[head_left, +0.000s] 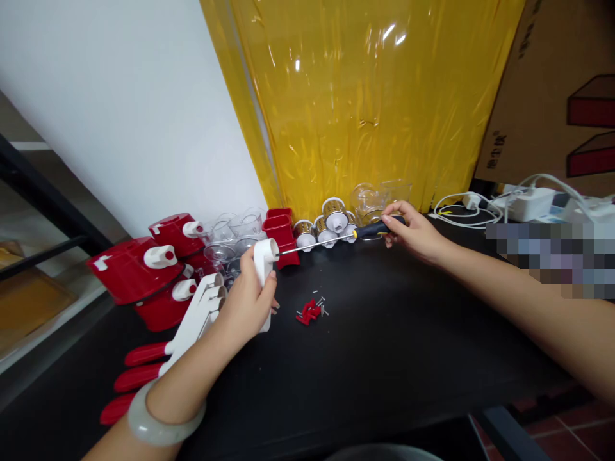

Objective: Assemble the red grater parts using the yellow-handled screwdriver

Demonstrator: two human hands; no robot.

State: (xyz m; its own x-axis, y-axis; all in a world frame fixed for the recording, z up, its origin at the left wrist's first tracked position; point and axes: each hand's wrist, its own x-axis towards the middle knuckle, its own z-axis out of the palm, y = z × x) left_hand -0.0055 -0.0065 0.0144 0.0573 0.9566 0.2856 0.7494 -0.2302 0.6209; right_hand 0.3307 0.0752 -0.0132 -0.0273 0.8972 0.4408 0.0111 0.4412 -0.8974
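A: How was the L grip (250,291)?
B: Closed round a white part (262,259), screwdriver (358,234) tip at its top end.
A: R grip (406,232)?
B: Pinched closed on the screwdriver's hndl.
A: Nearby?
B: Red pcs (308,312) + screws (323,308) lay on the surface (384,339), just R of the L grip.

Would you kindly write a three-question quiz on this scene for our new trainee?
1. Which hand holds the screwdriver?
2. True or false: the loose screws lie inside a clear cup.
3. Fill in the colour: the left hand grips a ____ part.

Key:
1. The right hand.
2. False; they lie on the black tabletop.
3. White.
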